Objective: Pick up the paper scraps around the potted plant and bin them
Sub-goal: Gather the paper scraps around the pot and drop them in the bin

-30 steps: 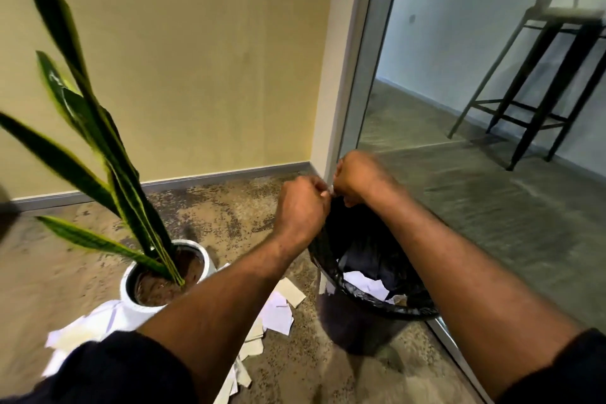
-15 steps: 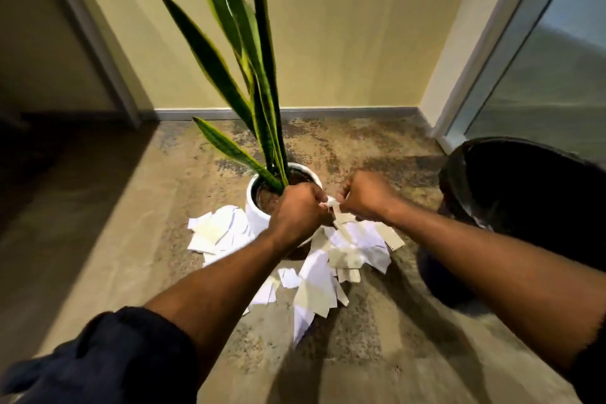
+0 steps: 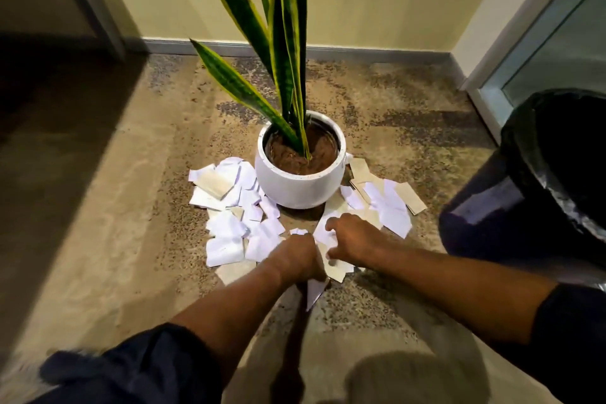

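Note:
A white pot (image 3: 296, 185) holding a tall snake plant (image 3: 284, 52) stands on the speckled floor. White and tan paper scraps (image 3: 229, 210) lie in a heap to its left and front, and more scraps (image 3: 388, 203) lie to its right. My left hand (image 3: 296, 259) is closed just in front of the pot, and a white scrap (image 3: 314, 293) sticks out under it. My right hand (image 3: 355, 239) rests beside it on the scraps, fingers spread and curled down. The black lined bin (image 3: 537, 193) stands at the right, close to my right forearm.
A yellow wall with grey skirting (image 3: 377, 51) runs behind the plant. A glass door and its frame (image 3: 531, 43) stand at the far right behind the bin. A dark doorway (image 3: 49, 43) lies to the left. Bare floor (image 3: 98, 207) stretches left of the scraps.
My view has swung from the bin to the plant. Both hands have left the bin's rim and dropped to the scraps in front of the pot.

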The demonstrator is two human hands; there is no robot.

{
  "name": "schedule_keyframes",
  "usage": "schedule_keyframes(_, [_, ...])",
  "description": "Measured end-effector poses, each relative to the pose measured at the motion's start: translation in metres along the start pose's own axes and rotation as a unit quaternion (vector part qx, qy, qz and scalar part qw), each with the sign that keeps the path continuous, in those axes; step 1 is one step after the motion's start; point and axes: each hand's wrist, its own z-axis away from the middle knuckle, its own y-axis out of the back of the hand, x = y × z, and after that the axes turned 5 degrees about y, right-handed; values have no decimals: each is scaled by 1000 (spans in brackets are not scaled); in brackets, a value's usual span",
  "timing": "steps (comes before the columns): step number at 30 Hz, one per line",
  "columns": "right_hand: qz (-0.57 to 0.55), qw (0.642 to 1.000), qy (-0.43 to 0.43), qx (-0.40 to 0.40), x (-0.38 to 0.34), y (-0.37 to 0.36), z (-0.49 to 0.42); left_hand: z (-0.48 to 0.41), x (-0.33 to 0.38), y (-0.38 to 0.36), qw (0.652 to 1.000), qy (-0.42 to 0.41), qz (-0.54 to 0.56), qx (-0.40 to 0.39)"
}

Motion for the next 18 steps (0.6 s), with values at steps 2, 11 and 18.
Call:
schedule_keyframes(2, [24,1000,1,-14,4,-7,-5,-5,0,-17,999,25,17,-31])
schedule_keyframes(11, [100,995,9,-15,-6,-31,-17,-14,-11,-31,992,79,97,-18])
schedule_keyframes(18, [-33,997,-50,-58,-2,-22,-26,-17,-20,-23,990,77,115,-30])
